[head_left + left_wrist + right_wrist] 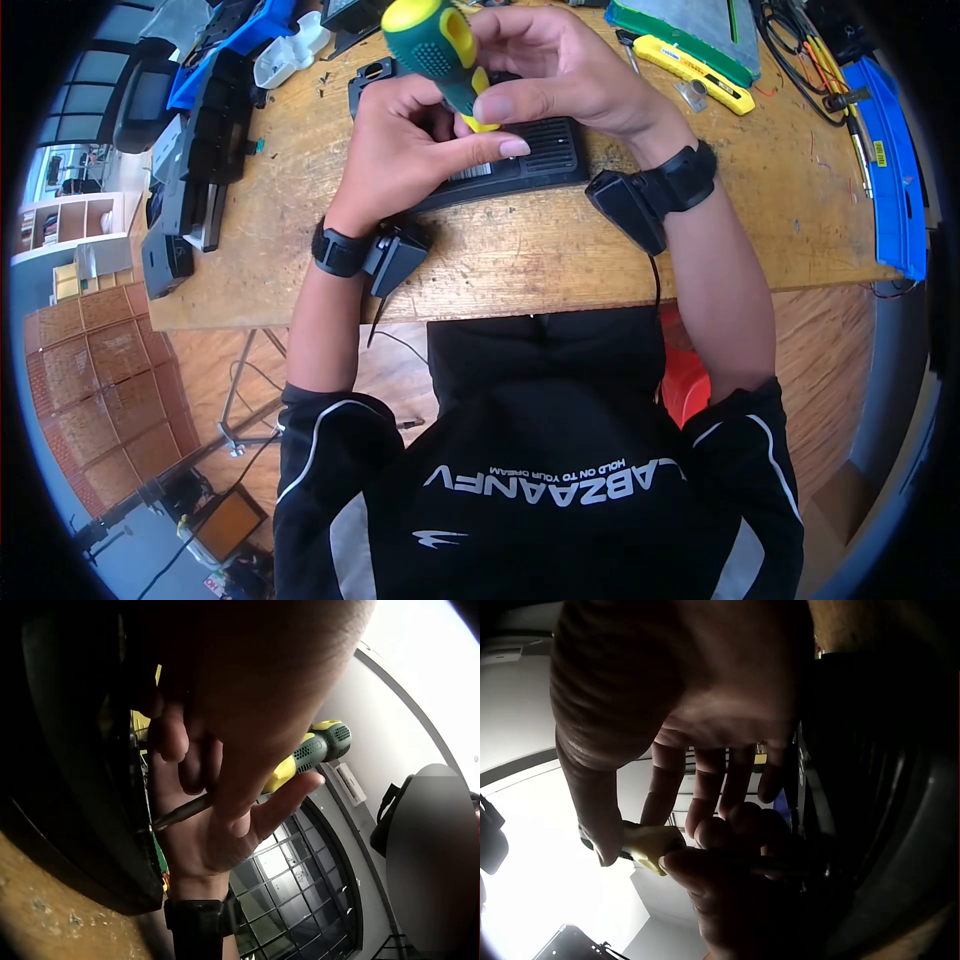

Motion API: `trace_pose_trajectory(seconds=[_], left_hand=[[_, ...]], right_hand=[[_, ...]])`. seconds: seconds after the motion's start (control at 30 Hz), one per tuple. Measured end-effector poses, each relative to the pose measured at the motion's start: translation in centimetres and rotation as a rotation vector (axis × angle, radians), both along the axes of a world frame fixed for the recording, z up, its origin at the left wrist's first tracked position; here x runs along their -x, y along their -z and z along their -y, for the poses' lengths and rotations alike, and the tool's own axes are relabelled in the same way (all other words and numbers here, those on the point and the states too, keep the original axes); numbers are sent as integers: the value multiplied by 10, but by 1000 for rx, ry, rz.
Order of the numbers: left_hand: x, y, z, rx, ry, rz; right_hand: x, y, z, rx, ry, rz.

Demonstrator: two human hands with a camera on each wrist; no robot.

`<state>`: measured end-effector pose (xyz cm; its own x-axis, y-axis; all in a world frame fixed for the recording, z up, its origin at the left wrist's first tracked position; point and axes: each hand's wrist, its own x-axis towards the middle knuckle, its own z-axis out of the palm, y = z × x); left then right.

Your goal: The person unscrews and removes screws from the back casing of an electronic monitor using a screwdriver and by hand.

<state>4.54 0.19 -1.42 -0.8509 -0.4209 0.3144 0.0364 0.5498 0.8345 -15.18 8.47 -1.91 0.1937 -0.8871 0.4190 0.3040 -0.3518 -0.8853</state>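
A green and yellow screwdriver [430, 50] stands tilted over a black vented plastic casing [550, 155] on the workbench. My right hand [575, 80] holds its handle, with the thumb laid along the side. Lower down, the left hand [400, 150] pinches the screwdriver between thumb and fingers, close below the handle. In the left wrist view, the metal shaft [184, 812] runs down to the casing's face. The right wrist view shows the yellow end of the handle [652, 844] between both hands. Much of the casing lies hidden under the hands.
A yellow utility knife [695, 75] lies right of the hands, beside a green-edged case [690, 30]. Blue bins stand at the far right [895, 170] and upper left. Black plastic parts [215, 150] line the left edge, near a white tray [290, 50] and loose screws.
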Motion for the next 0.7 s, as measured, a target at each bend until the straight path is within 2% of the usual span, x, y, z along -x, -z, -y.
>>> trace_pose_trajectory(seconds=[0.1, 0.17, 0.23, 0.27, 0.3, 0.37, 0.53, 0.6, 0.63, 0.7], left_hand=[[0, -1, -3, -35, 44, 0], [4, 2, 0, -93, 128, -107], [1, 5, 6, -77, 136, -80], [0, 8, 7, -53, 108, -50], [0, 9, 9, -28, 80, -22], [2, 2, 1, -13, 30, -13], [2, 2, -1, -32, 45, -46], [1, 2, 2, 27, 115, -17], [0, 2, 3, 27, 111, -13], [4, 0, 3, 49, 137, -27]], right_hand=[[0, 2, -4, -30, -26, 8], [10, -9, -4, -77, -45, 30], [27, -28, -1, -185, -578, 232], [-5, -7, -10, -131, -152, 247], [-6, -7, -9, -130, -152, 247], [-6, -8, -7, -34, 8, 39], [2, 2, 1, 17, -9, -101], [0, 4, -4, -52, -11, 72], [3, 5, -5, -52, -15, 76], [14, 4, -7, -78, 34, -179]])
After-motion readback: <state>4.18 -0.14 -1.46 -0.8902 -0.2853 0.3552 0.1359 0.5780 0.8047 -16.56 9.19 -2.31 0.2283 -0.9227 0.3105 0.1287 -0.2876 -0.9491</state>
